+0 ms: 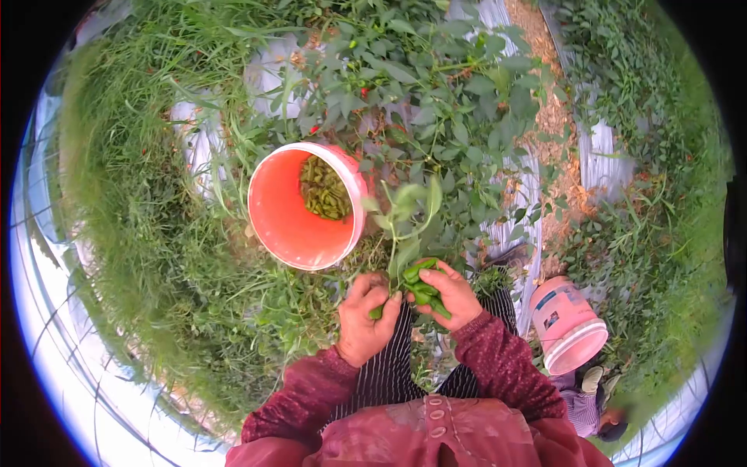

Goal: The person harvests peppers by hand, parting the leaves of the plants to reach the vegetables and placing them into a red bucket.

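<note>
Several green peppers (420,282) are bunched in my right hand (457,297), its fingers wrapped round them. Close beside it on the left, my left hand (367,317) is closed, with a bit of another green pepper (377,313) showing under the fingers. Between the two hands rises a leafy pepper sprig (405,226); its lower stem runs down to the left fingertips, and whether they pinch it is hard to see. Just beyond my hands, a pink bucket (268,206) leans with its mouth towards me, holding many small green peppers (323,191).
Pepper plants (436,101) with a few red fruits grow ahead, in rows covered by plastic sheeting (599,163). Tall grass (140,117) stands at the left. A second pink bucket (556,311) lies tilted at the right, near another person (583,405).
</note>
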